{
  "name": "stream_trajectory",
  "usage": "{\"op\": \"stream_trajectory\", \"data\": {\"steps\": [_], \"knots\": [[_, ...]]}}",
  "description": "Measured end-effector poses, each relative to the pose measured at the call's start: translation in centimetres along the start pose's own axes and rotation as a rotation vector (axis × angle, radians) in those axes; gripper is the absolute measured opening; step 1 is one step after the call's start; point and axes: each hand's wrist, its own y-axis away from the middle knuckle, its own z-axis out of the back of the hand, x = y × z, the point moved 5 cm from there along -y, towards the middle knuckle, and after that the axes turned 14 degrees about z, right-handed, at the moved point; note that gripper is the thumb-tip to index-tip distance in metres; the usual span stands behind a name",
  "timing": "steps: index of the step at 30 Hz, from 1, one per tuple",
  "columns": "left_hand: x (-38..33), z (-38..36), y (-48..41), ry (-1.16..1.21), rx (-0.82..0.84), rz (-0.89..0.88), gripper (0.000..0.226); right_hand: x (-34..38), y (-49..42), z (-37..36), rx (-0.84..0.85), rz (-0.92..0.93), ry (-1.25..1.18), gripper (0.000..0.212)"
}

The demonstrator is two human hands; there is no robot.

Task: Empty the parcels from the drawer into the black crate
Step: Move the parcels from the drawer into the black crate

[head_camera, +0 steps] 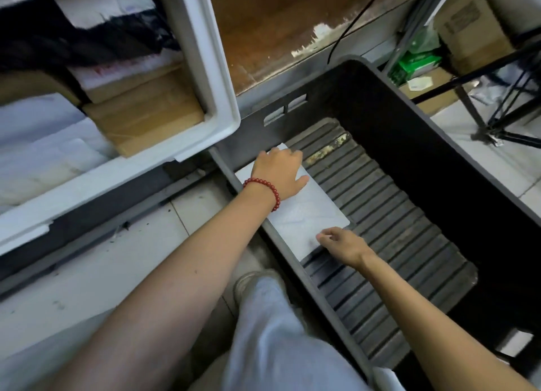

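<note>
- White parcel (pixel 310 212): centre of frame, inside the black crate (pixel 251 124); lies flat on the ribbed floor, long side against the crate wall nearest the frame's left.
- Left grip (pixel 278 174): sits on the parcel's far end, fingers curled over the far edge, thumb stretched along the top face; holds the parcel.
- Red bead bracelet (pixel 265 187): on the left wrist, just below that grip.
- Right grip (pixel 342 245): at the parcel's near corner, fingers loosely curled, fingertips (pixel 320 237) on the corner; cannot tell whether pinching or only touching.
- Crate floor: otherwise bare ribs, with a pale stain near the far end.
- White drawer (pixel 222 97): upper left of frame, pulled open, corner just beside the crate's far end.
- Drawer contents: brown cardboard parcels (pixel 146 112) by the corner, white bagged parcels (pixel 44 144) at left edge, black bag (pixel 73 45) at top; partly blurred.
- Tiled floor (pixel 117 259): lower left, beneath the drawer.
- Shoe (pixel 251 282) and pale trouser leg (pixel 278 332): bottom centre, beside the crate's left wall.
- Black tripod (pixel 503 121): right edge, beyond the crate.
- Green packet (pixel 415 62): upper right, under a shelf frame.
</note>
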Motion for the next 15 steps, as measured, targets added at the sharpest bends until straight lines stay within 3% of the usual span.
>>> {"op": "stream_trajectory", "data": {"steps": [3,7,11,15], "knots": [[0.8,3.5,2.2,-0.022,-0.106,0.027,0.045,2.0,2.2,2.3,-0.191,0.111,0.123,0.051],[2.7,7.4,6.1,0.007,-0.182,0.089,0.038,7.4,5.5,3.9,-0.317,0.336,0.242,0.057],[6.8,11.0,10.8,0.139,-0.228,0.269,0.037,13.1,8.7,4.8,-0.312,0.524,0.237,0.055],[11.8,13.9,15.6,0.120,-0.264,0.437,0.036,19.1,12.6,5.4,-0.281,0.741,0.151,0.049]]}}
